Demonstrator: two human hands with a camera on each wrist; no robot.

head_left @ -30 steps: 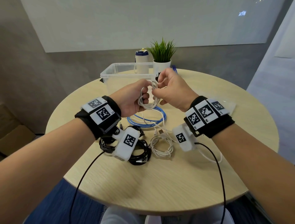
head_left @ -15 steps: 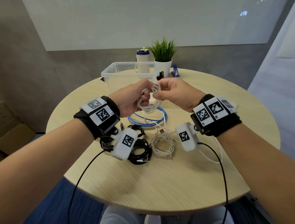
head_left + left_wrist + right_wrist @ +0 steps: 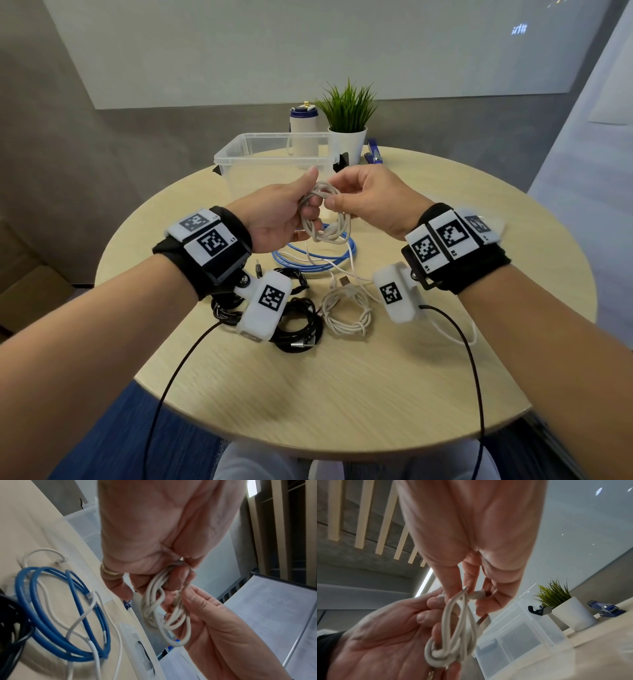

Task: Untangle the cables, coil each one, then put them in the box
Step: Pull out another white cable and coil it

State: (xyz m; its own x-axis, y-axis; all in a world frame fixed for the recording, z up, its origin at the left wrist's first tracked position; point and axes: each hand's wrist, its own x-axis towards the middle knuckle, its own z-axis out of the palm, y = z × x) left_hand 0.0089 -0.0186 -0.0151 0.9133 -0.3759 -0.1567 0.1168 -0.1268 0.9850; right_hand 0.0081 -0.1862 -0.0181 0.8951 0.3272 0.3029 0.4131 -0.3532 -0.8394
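Over the round wooden table (image 3: pixel 342 394), our left hand (image 3: pixel 277 219) grips the white cable coil (image 3: pixel 323 219) steady while our right hand (image 3: pixel 370 202) pinches its plug end to tuck it.

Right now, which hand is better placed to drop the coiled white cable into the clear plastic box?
Left, probably. The left hand grips the whole coiled white cable; the right hand only pinches its plug end. The clear plastic box sits just beyond.
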